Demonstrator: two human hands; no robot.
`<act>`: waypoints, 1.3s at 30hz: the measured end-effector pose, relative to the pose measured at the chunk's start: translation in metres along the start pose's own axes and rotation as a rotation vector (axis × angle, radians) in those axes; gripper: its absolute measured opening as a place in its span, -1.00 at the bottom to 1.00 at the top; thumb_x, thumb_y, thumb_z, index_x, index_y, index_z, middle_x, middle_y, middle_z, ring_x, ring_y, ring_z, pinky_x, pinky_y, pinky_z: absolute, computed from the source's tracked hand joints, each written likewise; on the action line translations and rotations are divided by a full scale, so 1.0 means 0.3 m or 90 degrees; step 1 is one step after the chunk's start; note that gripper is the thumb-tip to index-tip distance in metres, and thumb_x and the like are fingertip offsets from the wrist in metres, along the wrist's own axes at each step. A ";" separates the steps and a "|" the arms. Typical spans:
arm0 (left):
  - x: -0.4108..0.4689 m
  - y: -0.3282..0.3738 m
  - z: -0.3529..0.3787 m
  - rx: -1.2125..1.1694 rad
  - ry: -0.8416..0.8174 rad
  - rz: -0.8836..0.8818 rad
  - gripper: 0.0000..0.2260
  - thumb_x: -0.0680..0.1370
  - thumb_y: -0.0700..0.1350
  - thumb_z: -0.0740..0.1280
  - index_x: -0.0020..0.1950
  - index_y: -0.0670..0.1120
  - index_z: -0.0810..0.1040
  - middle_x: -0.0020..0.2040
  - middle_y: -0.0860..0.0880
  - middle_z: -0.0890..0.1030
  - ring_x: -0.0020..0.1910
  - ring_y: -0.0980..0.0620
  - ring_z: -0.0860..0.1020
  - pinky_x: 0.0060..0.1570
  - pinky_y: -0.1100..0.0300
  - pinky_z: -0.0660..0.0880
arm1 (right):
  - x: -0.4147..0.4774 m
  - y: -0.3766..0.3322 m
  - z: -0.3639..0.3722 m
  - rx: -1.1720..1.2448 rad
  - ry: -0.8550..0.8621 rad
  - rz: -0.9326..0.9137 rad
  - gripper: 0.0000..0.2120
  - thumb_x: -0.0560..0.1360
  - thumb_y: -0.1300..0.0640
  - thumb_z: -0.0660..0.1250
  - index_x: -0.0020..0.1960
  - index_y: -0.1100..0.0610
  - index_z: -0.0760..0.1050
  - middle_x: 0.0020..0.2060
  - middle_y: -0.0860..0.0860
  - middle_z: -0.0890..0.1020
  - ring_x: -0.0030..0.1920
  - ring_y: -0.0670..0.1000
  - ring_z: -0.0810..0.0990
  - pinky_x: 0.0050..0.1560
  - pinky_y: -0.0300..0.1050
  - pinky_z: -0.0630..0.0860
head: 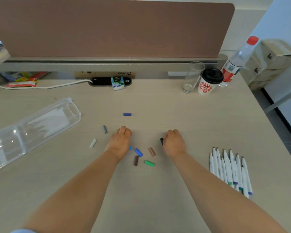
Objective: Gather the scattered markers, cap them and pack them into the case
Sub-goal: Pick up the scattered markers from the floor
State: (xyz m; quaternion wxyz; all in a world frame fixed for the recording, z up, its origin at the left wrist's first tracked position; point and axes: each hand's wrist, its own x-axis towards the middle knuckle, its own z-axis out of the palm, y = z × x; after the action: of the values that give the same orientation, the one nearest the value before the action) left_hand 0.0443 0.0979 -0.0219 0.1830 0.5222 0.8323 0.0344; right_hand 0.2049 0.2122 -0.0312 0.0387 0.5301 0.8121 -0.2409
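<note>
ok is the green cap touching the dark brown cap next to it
Apart. The head view shows a clear gap between the green cap and the dark brown cap.

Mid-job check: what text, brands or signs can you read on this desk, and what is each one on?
"PICO", upside down beside a circle-slash sign, on the cardboard strip under the divider.
"FOCO", as far as the blur allows, on the small carton.
Red logo on the paper cup: letters too blurred to read.
Print on the bottle label and on the markers: too small to read.
</note>
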 end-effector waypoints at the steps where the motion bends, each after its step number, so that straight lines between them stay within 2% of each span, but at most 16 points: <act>1: -0.008 -0.010 -0.001 0.010 0.003 0.004 -0.64 0.51 -0.29 0.15 0.31 -0.13 0.32 0.26 -0.10 0.33 0.23 -0.09 0.35 0.12 0.11 0.36 | -0.001 -0.008 0.005 -0.005 0.003 0.016 -0.69 0.60 0.08 0.11 0.21 0.28 0.35 0.21 0.18 0.41 0.21 0.18 0.42 0.15 -0.05 0.36; 4: -0.033 -0.033 0.004 0.043 -0.008 0.028 -0.64 0.59 -0.03 0.12 0.39 -0.02 0.26 0.27 -0.05 0.31 0.23 -0.04 0.37 0.05 0.12 0.38 | -0.008 -0.019 0.023 -0.020 -0.027 0.048 -0.61 0.59 -0.02 0.14 0.27 0.24 0.27 0.22 0.17 0.40 0.24 0.18 0.42 0.14 -0.02 0.38; 7: -0.046 -0.052 0.014 0.076 -0.057 0.062 -0.62 0.60 0.11 0.10 0.38 0.02 0.28 0.25 -0.05 0.31 0.19 -0.04 0.40 0.09 0.12 0.39 | -0.016 -0.024 0.040 -0.051 -0.050 0.044 -0.68 0.61 0.07 0.10 0.28 0.23 0.26 0.23 0.17 0.40 0.21 0.18 0.44 0.08 -0.04 0.39; 13: -0.043 -0.078 0.030 0.075 -0.095 0.059 -0.73 0.61 0.03 0.13 0.23 -0.08 0.38 0.22 -0.10 0.29 0.12 -0.09 0.41 0.02 0.11 0.38 | -0.042 -0.042 0.055 -0.009 -0.036 0.050 -0.69 0.59 0.23 0.00 0.31 0.24 0.26 0.24 0.20 0.45 0.21 0.18 0.46 0.15 -0.06 0.37; 17: -0.053 -0.079 0.042 0.150 -0.091 0.046 -0.68 0.64 0.02 0.04 0.30 -0.14 0.32 0.28 -0.11 0.31 0.22 -0.09 0.36 0.06 0.10 0.36 | -0.069 -0.059 0.058 0.065 -0.020 0.050 -0.77 0.58 0.18 0.05 0.15 0.24 0.38 0.14 0.19 0.50 0.11 0.20 0.49 0.08 -0.04 0.40; 21: -0.060 -0.076 0.055 0.183 -0.092 0.027 -0.67 0.66 -0.05 0.01 0.34 -0.20 0.25 0.30 -0.14 0.35 0.26 -0.10 0.35 0.11 0.11 0.35 | -0.095 -0.072 0.054 0.100 -0.023 0.044 -0.89 0.55 0.19 0.12 -0.01 0.20 0.39 0.05 0.19 0.52 0.00 0.17 0.49 -0.01 -0.06 0.39; 24: -0.068 -0.064 0.055 0.166 -0.106 0.019 -0.75 0.64 -0.18 0.05 0.30 -0.21 0.27 0.27 -0.16 0.37 0.21 -0.12 0.39 0.08 0.07 0.40 | -0.112 -0.078 0.050 0.075 -0.025 0.036 -0.84 0.55 0.14 0.16 0.02 0.23 0.41 0.04 0.18 0.53 0.04 0.18 0.51 -0.04 -0.08 0.38; 27: -0.073 -0.055 0.042 0.106 -0.107 0.006 -0.74 0.60 -0.28 0.06 0.29 -0.22 0.25 0.29 -0.17 0.29 0.13 -0.14 0.44 -0.01 0.05 0.42 | -0.127 -0.076 0.058 0.074 -0.032 0.012 -0.85 0.56 0.06 0.18 -0.02 0.16 0.38 0.01 0.15 0.57 0.02 0.17 0.52 -0.04 -0.07 0.41; 29: -0.071 -0.048 0.031 0.082 -0.097 0.022 -0.70 0.55 -0.35 0.07 0.28 -0.22 0.24 0.29 -0.17 0.25 0.09 -0.16 0.45 -0.05 0.06 0.40 | -0.133 -0.072 0.060 0.074 -0.045 0.006 -0.76 0.55 -0.01 0.25 0.07 0.16 0.41 -0.04 0.07 0.56 -0.01 0.14 0.52 -0.07 -0.12 0.39; 30: -0.071 -0.043 0.027 0.067 -0.092 0.038 -0.68 0.54 -0.36 0.07 0.29 -0.21 0.24 0.30 -0.16 0.26 0.11 -0.16 0.44 -0.01 0.05 0.39 | -0.136 -0.070 0.062 0.074 -0.050 0.010 -0.74 0.54 -0.01 0.27 0.10 0.16 0.41 -0.09 0.02 0.53 -0.06 0.10 0.50 -0.12 -0.16 0.34; 32: -0.070 -0.032 0.019 0.040 -0.088 0.074 -0.62 0.55 -0.33 0.07 0.37 -0.14 0.22 0.33 -0.12 0.27 0.22 -0.12 0.39 0.13 0.07 0.37 | -0.140 -0.063 0.068 0.081 -0.052 0.027 -0.81 0.55 0.04 0.26 0.07 0.13 0.40 -0.16 -0.07 0.46 -0.16 0.00 0.42 -0.17 -0.23 0.26; 34: -0.066 -0.023 0.019 0.068 -0.091 0.121 -0.61 0.56 -0.29 0.10 0.38 -0.08 0.25 0.32 -0.09 0.29 0.24 -0.09 0.37 0.14 0.07 0.38 | -0.145 -0.057 0.076 0.064 -0.050 0.029 -0.89 0.56 0.05 0.22 -0.03 0.10 0.37 -0.22 -0.09 0.48 -0.16 0.03 0.43 -0.17 -0.21 0.29; 36: -0.060 -0.013 0.023 0.116 -0.106 0.147 -0.69 0.57 -0.24 0.10 0.31 -0.07 0.33 0.24 -0.09 0.34 0.14 -0.09 0.42 0.03 0.06 0.40 | -0.148 -0.055 0.076 0.026 -0.057 0.027 -0.83 0.58 0.02 0.17 -0.04 0.13 0.37 -0.15 0.02 0.58 -0.06 0.15 0.52 -0.12 -0.12 0.37; 39: -0.047 0.006 0.023 0.098 -0.113 0.126 -0.73 0.62 -0.05 0.10 0.30 -0.07 0.35 0.20 -0.10 0.40 0.10 -0.11 0.47 -0.03 0.10 0.38 | -0.150 -0.046 0.068 0.028 -0.048 0.051 -0.70 0.59 0.03 0.12 0.06 0.26 0.44 0.03 0.22 0.59 0.07 0.21 0.54 -0.01 -0.04 0.43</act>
State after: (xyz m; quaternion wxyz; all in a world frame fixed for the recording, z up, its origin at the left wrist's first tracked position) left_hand 0.0537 0.0853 -0.0242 0.2110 0.6151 0.7575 -0.0576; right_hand 0.2083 0.1612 -0.0300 0.0670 0.5532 0.7829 -0.2768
